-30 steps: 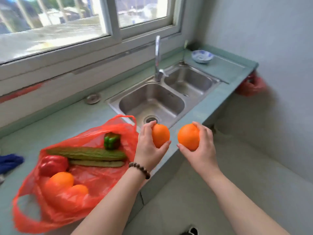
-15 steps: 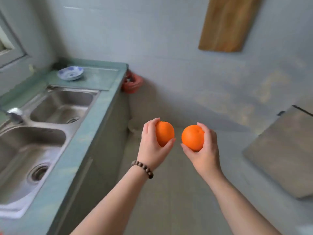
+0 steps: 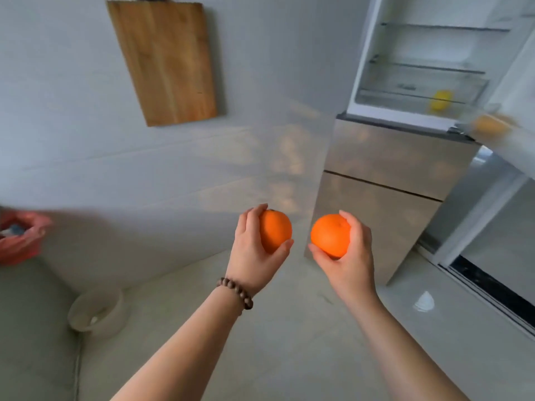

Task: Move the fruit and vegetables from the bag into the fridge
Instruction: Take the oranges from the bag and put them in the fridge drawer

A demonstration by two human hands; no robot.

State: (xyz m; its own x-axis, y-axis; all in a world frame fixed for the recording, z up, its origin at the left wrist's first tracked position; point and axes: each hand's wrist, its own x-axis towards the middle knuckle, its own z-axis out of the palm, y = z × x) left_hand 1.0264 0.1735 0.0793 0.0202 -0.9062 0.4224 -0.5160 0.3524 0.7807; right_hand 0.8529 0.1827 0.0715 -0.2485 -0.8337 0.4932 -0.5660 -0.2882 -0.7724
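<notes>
Two oranges are in transit, one per hand, which halves the trips from the bag. Left hand (image 3: 254, 250) curls its fingers and thumb round the left orange (image 3: 275, 231); right hand (image 3: 347, 253) cups the right orange (image 3: 330, 235) the same way, fingers wrapped behind and thumb beneath. Both fruits are held at chest level, just beside each other but apart, with the palms turned inward so neither can roll free. Ahead and to the right stands the fridge (image 3: 385, 180), its upper door swung open (presumably left so, since neither hand is free to pull it). Glass shelves (image 3: 425, 68) are visible inside, and a yellow fruit (image 3: 440, 99) already sits low in the compartment; a blurred orange shape (image 3: 490, 125) shows near the door's edge, too smeared to identify. On the wall hangs a wooden cutting board (image 3: 165, 59). The bag itself is not certainly in view. Judged stage: carrying, placement still to come.
</notes>
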